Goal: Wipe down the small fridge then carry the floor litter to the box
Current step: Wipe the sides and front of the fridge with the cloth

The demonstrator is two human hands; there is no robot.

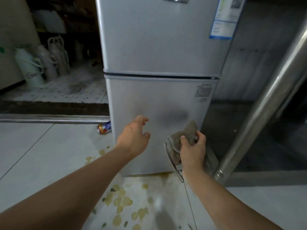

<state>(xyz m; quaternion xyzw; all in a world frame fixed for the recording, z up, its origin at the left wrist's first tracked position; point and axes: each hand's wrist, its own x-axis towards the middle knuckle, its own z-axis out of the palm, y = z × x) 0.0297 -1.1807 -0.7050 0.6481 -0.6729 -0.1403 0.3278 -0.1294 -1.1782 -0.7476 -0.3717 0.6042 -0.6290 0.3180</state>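
On tiled floor (41, 155), right hand (192, 151) grips cloth (184, 138) (bunched) beside fridge (157, 97).

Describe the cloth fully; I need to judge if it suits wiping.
The grey-brown, soft-looking cloth is bunched and folded, with a thin loop hanging below it. The right hand grips it, thumb on top, low by the right edge of the silver fridge's lower door. Whether it touches the door is unclear. The left hand is apart from it.

Small silver two-door fridge (159, 63) upright, both doors closed; dark smudge on lower door. Grey-brown cloth (184, 138) bunched against lower door's right edge. Floor litter: yellow scraps (122, 201) scattered before fridge; can (104, 127) on its side at fridge's left corner.
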